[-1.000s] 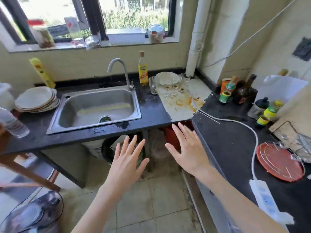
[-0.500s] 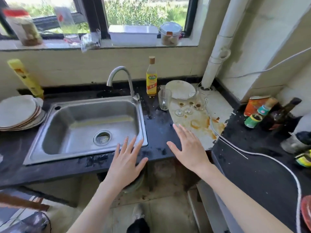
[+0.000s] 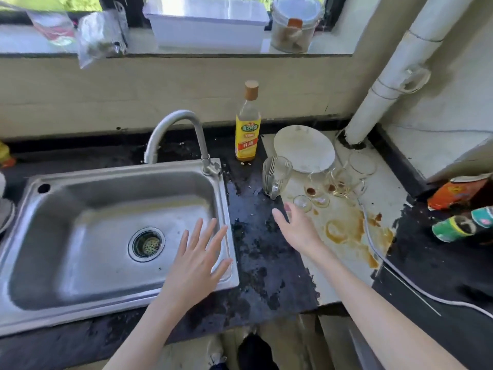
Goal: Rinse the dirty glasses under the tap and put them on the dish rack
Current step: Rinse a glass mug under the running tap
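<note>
Beside the sink (image 3: 32,182), stained counter (image 3: 344,231) holds glasses (image 3: 330,182).

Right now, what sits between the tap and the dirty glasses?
In the head view, between the tap and the dirty glasses stands a yellow bottle at the back, and nearer, a ribbed glass holding cutlery on wet dark counter.

Home kitchen, lived-in: steel sink (image 3: 80,209) with gooseneck tap (image 3: 176,129) set in a dark stained counter (image 3: 266,263), oil bottle (image 3: 248,129), used glasses (image 3: 333,182) and plate (image 3: 304,148), jars along the windowsill (image 3: 296,25).
</note>
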